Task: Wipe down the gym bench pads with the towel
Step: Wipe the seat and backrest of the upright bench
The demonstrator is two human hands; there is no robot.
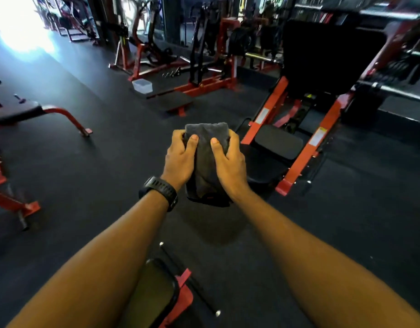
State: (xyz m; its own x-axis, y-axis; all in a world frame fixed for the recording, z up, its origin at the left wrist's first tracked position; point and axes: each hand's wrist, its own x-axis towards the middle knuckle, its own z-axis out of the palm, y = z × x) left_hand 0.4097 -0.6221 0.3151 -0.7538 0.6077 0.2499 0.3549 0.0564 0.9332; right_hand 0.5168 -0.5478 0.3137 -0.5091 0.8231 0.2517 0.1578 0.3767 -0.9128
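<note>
A folded dark grey towel (206, 147) is held up in front of me over the black floor, gripped from both sides. My left hand (179, 159), with a black watch on its wrist, clasps the towel's left edge, thumb on top. My right hand (227, 162) clasps the right edge the same way. A black bench pad (154, 294) on a red frame lies just below my forearms at the bottom. Another black seat pad (278, 144) sits on a red machine to the right of the towel.
A flat bench with a black pad (17, 112) and red legs stands at the left. Red-framed machines line the back wall. A small translucent box (142, 85) rests on the floor. A thin black bar (190, 278) lies by the near bench. Black rubber floor (97, 174) spreads between them.
</note>
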